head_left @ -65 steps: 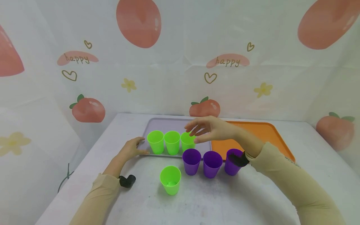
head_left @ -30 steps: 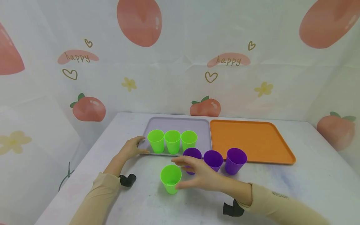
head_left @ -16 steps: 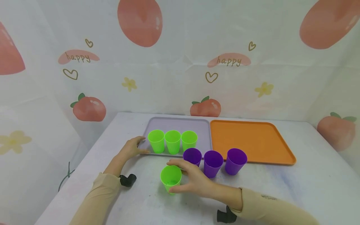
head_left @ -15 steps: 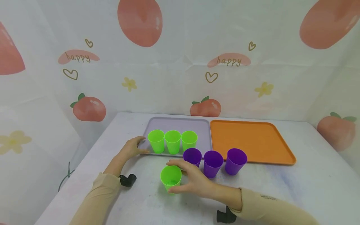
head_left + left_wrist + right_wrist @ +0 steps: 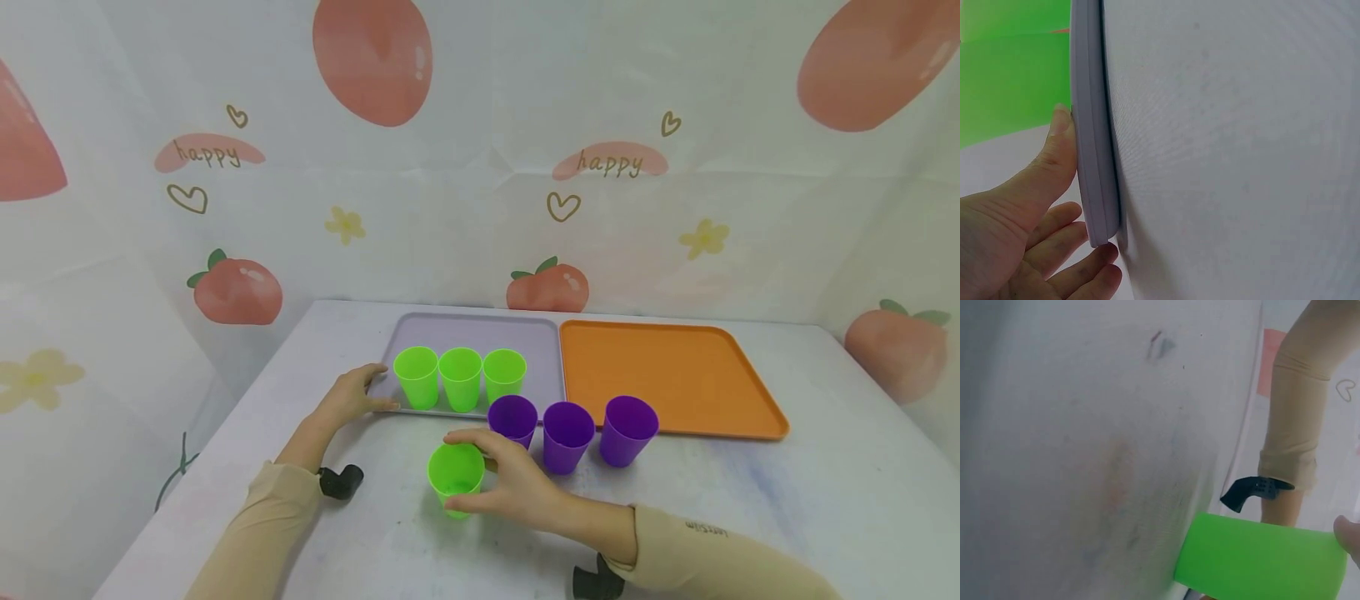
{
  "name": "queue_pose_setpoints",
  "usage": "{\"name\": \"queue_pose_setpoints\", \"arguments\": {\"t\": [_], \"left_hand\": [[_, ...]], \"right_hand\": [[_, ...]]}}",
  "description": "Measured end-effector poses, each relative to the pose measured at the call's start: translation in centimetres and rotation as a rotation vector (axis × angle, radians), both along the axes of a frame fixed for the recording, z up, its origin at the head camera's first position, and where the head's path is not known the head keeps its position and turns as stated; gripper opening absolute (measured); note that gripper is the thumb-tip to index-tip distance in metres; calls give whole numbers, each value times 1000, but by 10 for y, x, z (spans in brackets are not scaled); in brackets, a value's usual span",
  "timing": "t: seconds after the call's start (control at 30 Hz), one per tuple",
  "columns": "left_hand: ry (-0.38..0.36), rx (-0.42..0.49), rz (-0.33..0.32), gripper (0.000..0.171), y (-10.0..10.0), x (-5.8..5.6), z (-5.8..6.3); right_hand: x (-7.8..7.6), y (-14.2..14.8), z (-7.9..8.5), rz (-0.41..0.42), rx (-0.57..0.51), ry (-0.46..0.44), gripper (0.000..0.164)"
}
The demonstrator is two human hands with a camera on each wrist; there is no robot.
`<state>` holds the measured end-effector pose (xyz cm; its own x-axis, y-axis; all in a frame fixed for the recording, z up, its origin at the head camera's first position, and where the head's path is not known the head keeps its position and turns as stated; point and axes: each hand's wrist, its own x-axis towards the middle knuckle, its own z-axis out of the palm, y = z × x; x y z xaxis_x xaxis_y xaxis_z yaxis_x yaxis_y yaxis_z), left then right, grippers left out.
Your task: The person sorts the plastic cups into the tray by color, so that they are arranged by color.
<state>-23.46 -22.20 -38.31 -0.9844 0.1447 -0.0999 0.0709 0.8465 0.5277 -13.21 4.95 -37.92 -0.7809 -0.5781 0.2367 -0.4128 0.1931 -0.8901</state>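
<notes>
At the left, the left hand had its grip around the near left corner of the grey tray, with the thumb on the front edge. On this tray three green cups stood upright in a row, so this part seemed to be done. In front, the fourth green cup was upright on the counter, off the tray; the right hand had its grip around it, and in my judgement its placing was not yet done. Farther right, three purple cups stood before the trays, none on the orange tray; this work seemed to be left.

In the left wrist view, the left fingers were partly hidden by the tray. The leftmost purple cup was partly covered by the right hand. The right wrist view cut off the fourth green cup and showed few fingers.
</notes>
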Motion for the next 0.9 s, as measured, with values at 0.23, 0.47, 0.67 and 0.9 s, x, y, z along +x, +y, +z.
{"name": "queue_pose_setpoints", "arguments": {"t": [0.23,0.47,0.67,0.9], "left_hand": [[-6,-5,2,75,2,2,2],[-9,-12,1,75,3,3,4],[-14,-15,0,76,2,1,3],[-17,-7,2,75,1,0,1]], "right_hand": [[0,3,4,-11,10,4,62],[0,7,15,-10,29,39,63],[0,12,27,4,37,33,63],[-1,20,41,21,55,58,62]]}}
